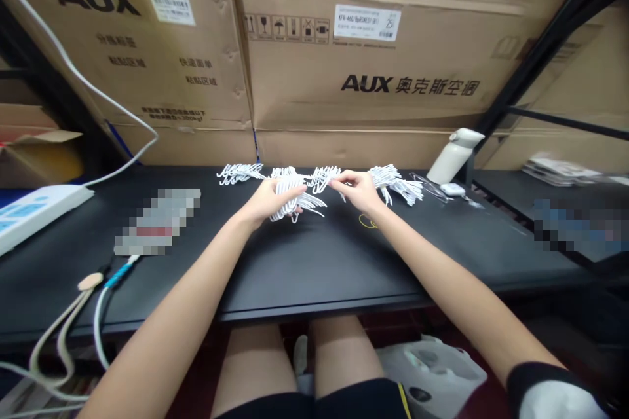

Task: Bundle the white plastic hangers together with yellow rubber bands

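Observation:
A thick bundle of white wire hooks (287, 200), their curved ends side by side and loose ends fanning right, is gripped in my left hand (269, 200), above the black table. My right hand (361, 188) has its thumb and forefinger pinched at the right edge of a smaller group of white hooks (324, 177); the exact spot between the fingertips is too small to make out. Right behind that hand lies another white bundle (386, 175), with more ends spreading right (407, 191). Further left, a separate group of hooks (240, 173) rests near the table's back.
On the black table (314, 275) lie a yellow loop (368, 221), a blurred-out device (160, 222) with a cable, and a white power strip (39, 209). A white bottle (455, 156), a small white case (452, 190) and glasses (430, 184) are at back right. Cardboard boxes (295, 91) stand behind.

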A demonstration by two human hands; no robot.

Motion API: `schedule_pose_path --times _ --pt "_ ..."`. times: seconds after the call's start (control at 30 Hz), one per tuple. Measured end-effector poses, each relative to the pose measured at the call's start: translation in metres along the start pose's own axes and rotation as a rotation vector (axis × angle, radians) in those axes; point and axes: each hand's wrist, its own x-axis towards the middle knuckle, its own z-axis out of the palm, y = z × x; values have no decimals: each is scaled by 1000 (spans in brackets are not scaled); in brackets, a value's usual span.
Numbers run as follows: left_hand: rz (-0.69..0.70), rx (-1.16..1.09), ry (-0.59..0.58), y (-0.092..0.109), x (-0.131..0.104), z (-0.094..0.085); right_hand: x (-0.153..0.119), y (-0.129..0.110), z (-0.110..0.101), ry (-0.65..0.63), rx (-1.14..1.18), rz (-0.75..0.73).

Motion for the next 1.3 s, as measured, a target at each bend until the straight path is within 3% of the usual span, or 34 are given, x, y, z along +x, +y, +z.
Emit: schedule_pose_path --times 0.37,0.63,0.97,1.3 --pt "-11 29 -17 0 -1 3 -16 -16 20 -160 59 18" --pt "1 37 -26 1 -3 7 -18 -23 20 -166 21 -56" --pt "-6 17 -20 0 -3 12 -17 -22 19 -226 30 19" --pt "-44 -17 -28 0 -4 16 -23 -20 27 -187 120 50"
